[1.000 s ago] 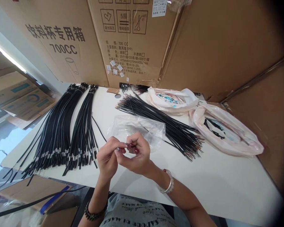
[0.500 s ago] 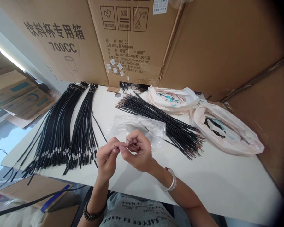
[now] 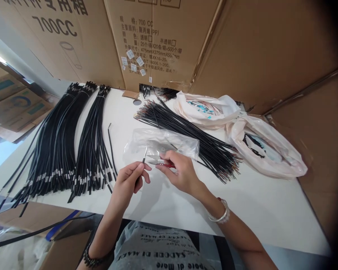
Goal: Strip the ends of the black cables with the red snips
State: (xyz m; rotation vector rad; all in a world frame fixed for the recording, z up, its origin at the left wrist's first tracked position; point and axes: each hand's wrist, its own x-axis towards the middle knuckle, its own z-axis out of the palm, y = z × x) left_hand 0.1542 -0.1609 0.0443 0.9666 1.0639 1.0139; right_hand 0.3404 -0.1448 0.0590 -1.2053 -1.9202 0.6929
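My left hand [image 3: 133, 176] pinches a black cable [image 3: 144, 159] near its end, which points up with a pale, thin tip. In my right hand [image 3: 183, 170] is a pair of small thread snips [image 3: 155, 160] with red handles. Their metal blades are apart and point left, close beside the cable end. Beneath both hands lies a clear plastic bag [image 3: 132, 144] on the white table [image 3: 231, 210]. A thin black cable length [image 3: 110, 144] runs down toward my left hand; whether it is the held one I cannot tell.
Bundles of black cables with pale bands [image 3: 56, 131] lie at the left. Another black cable bundle [image 3: 186, 137] with coppery ends slants across the right. Two pale plastic bags [image 3: 225, 107] [image 3: 287, 150] rest behind it. Tall cardboard [image 3: 157, 45] walls the back.
My hands were together at the cable tip and have moved apart. The snips' blades now show in my right hand, and the cable end stands up from my left. The view has tilted down.
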